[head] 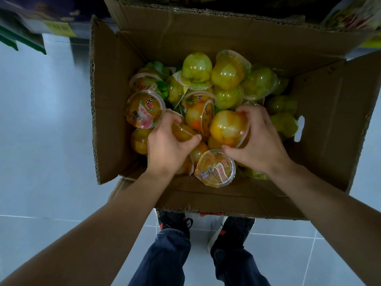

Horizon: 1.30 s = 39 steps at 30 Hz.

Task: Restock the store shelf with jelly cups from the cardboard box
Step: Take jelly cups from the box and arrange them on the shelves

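Two hands are down in the cardboard box point(115, 120), each curled round its own orange jelly cup: the left hand point(169, 149) grips a cup point(181, 132) lying on its side, the right hand point(257, 141) holds a dome-up cup point(228, 126). Both sit directly under the fingers, ready to lift. Beyond them lie the green cups point(198, 67), and the shelf edge point(22, 38) is at far left

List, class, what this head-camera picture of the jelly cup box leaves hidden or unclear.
- Head view: left hand covers most of its orange cup.
- Lower cups in the cardboard box: buried by the top layer.
- Store shelf: blurred, cut by the frame edge.
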{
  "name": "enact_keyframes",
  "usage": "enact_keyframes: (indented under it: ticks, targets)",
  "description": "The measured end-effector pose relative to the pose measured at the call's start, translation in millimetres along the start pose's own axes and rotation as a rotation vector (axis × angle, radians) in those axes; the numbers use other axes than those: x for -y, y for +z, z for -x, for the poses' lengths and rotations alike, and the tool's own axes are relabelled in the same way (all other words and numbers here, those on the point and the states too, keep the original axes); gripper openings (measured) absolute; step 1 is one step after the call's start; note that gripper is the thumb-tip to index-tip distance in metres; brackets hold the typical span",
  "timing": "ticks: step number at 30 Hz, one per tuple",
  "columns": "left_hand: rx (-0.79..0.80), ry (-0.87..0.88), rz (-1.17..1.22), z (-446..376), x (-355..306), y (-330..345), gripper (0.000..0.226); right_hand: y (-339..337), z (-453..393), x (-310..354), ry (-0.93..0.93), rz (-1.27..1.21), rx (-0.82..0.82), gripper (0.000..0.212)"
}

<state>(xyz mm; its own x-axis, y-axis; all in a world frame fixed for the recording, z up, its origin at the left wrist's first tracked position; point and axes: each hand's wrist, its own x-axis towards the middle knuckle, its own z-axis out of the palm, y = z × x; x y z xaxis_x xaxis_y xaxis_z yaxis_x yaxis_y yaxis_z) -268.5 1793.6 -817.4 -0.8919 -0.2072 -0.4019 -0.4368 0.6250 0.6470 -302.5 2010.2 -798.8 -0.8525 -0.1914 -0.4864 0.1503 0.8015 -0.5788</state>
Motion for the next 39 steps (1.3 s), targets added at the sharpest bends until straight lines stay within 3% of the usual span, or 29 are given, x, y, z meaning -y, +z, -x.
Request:
enact_keyframes:
  ticks: [8, 16, 27, 39]
  targets:
    - [-0.020, -0.094, 0.197, 34, -34, -55, 0.062, -46, 46, 39, 0.116, -0.115, -0.003, 0.103]
    - [0.036, -0.102, 0.293, 91, -146, -186, 0.062, -161, 149, 146, 0.200, -0.042, -0.063, 0.091]
    - [0.098, 0.154, 0.367, 214, -356, -352, 0.054, -349, 301, 288, 0.019, 0.016, -0.227, 0.084]
    - [-0.109, 0.496, 0.406, 352, -520, -449, 0.047, -497, 452, 344, -0.250, 0.096, -0.472, 0.069]
